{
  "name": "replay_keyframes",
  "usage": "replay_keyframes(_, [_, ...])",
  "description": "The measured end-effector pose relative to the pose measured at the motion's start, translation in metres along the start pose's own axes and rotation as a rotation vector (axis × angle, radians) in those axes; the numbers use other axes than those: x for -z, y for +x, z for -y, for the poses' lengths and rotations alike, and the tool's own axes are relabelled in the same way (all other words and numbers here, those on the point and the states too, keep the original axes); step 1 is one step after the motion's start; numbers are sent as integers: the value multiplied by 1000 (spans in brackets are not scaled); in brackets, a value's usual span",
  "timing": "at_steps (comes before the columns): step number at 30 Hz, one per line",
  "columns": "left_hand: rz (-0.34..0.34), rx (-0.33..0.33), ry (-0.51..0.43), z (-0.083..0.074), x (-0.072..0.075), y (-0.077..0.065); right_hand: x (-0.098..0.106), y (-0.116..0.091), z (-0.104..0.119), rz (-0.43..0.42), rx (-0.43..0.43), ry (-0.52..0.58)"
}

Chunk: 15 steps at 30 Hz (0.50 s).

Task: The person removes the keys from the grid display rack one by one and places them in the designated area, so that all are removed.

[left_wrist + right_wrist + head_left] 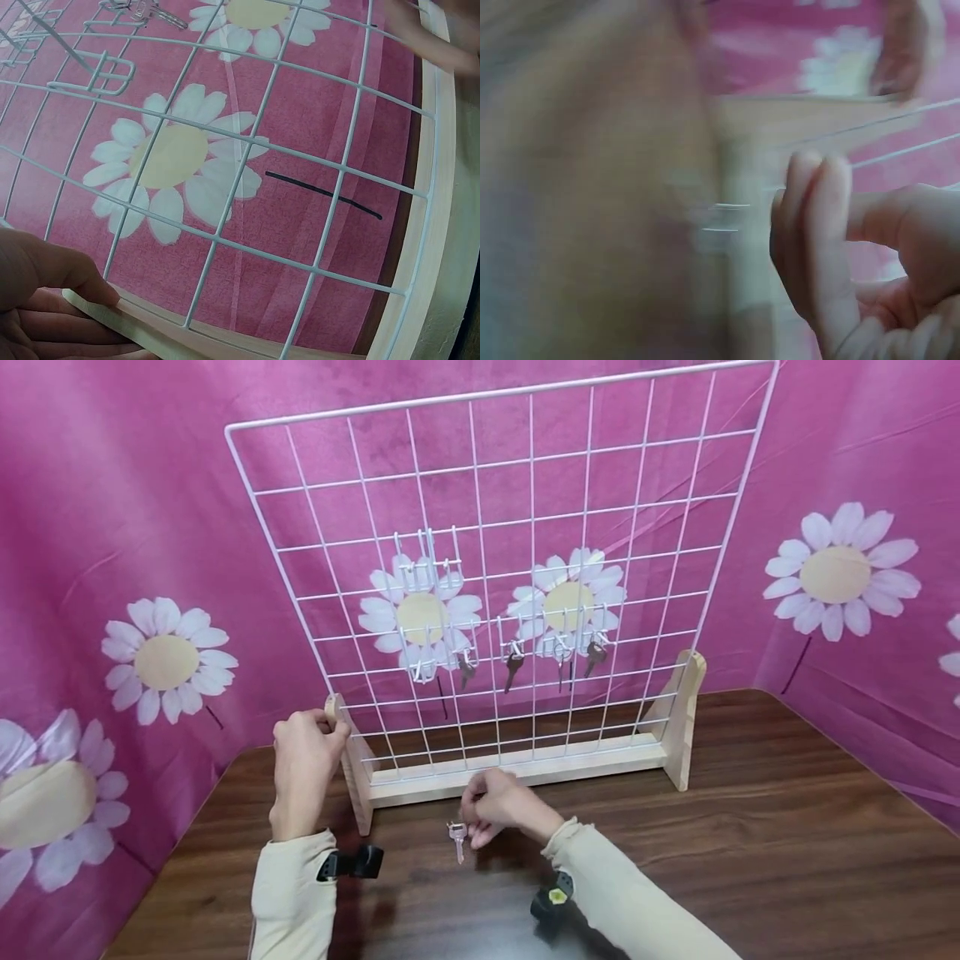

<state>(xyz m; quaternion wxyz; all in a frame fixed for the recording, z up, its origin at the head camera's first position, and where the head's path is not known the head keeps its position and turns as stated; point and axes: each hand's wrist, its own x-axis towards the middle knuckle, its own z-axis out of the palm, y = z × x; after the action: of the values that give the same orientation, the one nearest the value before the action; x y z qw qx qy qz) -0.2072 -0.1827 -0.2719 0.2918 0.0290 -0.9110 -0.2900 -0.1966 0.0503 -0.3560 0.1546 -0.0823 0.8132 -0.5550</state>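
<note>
A white wire grid rack (471,397) stands in a wooden frame, and several keys (513,672) hang from its hooks. My left hand (306,756) grips the frame's left wooden upright (358,781); in the left wrist view the thumb (79,277) presses its edge. A small silver key (458,843) with a ring is on the table before the base. Just right of it is my right hand (498,806), fingers loosely bent. In the right wrist view the fingers (825,232) show nothing between them, and the blurred key is left of them.
An upper white hook (408,568) and a lower left hook (422,672) hang on the grid without keys. The brown wooden table (787,810) reaches to a pink flowered cloth (885,460) behind. The right wooden upright (681,727) stands at the far end of the base.
</note>
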Motion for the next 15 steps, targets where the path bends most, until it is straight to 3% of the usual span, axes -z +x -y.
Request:
replay_keyframes(1, [1, 3, 3, 0, 1, 0, 6, -3, 11, -10, 21, 11])
replay_keyframes(3, [2, 8, 4, 1, 3, 1, 17, -11, 35, -109, 119, -36])
replay_keyframes(6, [-5, 6, 5, 1, 4, 1, 31, -22, 63, -324, 330, -111])
replay_keyframes(10, [-9, 14, 4, 2, 3, 1, 43, -27, 82, -584, 549, -188])
replay_keyframes(15, [8, 24, -5, 0, 1, -1, 52, -20, 86, -717, 614, -196])
